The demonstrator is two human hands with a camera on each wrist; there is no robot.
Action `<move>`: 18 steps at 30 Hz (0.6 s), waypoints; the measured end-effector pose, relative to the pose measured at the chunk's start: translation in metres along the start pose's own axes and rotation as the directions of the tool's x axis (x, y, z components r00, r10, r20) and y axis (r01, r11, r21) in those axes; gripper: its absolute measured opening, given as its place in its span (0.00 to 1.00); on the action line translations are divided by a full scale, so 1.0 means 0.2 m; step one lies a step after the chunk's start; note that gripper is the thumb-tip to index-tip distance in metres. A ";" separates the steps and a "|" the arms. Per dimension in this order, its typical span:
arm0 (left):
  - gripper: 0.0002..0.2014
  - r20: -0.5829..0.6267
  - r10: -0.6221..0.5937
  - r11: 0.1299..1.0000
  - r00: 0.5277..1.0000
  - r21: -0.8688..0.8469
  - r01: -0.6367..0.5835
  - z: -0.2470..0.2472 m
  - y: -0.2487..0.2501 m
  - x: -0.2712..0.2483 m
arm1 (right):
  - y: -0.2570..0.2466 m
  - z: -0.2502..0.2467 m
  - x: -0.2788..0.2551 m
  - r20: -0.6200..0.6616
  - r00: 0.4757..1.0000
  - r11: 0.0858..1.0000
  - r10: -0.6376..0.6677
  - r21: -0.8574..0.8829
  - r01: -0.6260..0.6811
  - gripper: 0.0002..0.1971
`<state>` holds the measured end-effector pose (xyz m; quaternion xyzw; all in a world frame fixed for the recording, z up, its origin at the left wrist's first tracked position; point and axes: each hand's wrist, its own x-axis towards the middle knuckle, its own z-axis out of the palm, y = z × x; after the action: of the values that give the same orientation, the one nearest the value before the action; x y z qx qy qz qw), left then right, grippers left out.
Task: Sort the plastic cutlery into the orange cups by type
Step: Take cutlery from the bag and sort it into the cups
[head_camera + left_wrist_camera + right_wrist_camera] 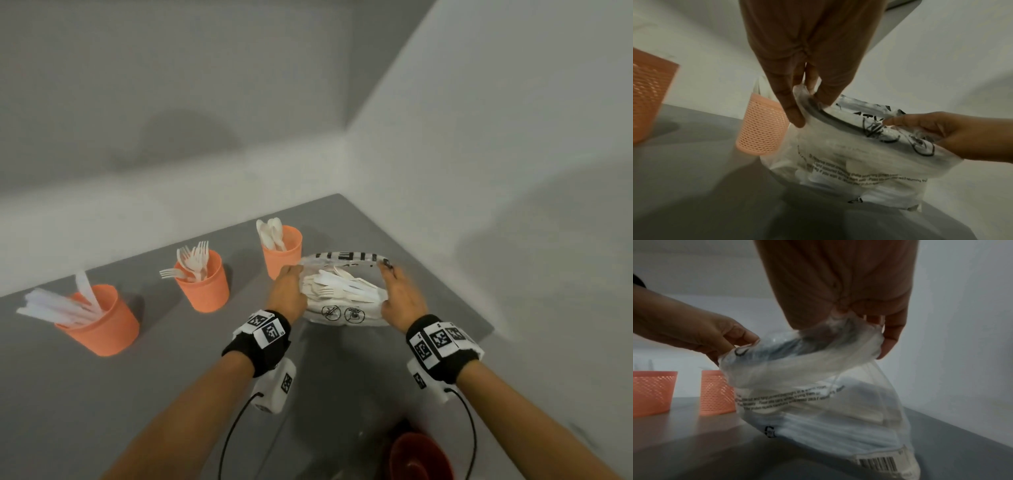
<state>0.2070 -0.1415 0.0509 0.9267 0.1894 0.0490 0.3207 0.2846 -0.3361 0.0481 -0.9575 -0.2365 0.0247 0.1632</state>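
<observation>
Plastic bag (342, 313) of mixed cutlery (346, 286), right of spoon cup (282, 255): left hand (289, 289), right hand (399, 296) both pinch rim, mouth stretched wide. Next, probably: free one hand, reach inside.
</observation>
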 end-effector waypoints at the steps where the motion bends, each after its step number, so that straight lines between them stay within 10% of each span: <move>1: 0.30 0.038 0.007 1.000 0.999 0.005 -0.008 0.03 0.01 0.03 | 0.03 0.00 0.01 0.002 1.000 0.998 0.023 -0.063 -0.022 0.38; 7: 0.33 0.204 -0.015 0.993 0.979 0.116 -0.009 0.12 0.04 0.17 | 0.03 0.06 0.06 -0.036 0.976 0.879 -0.217 -0.441 0.179 0.21; 18: 0.30 0.260 -0.001 0.976 0.965 0.208 -0.056 0.06 0.08 0.27 | 0.03 0.13 0.33 0.320 0.929 0.902 -0.187 -0.318 0.291 0.29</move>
<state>0.2637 -0.1397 0.0486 0.9569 0.1371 -0.0887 0.2404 0.3430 -0.3037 0.0243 -0.9209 -0.3745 0.0963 -0.0486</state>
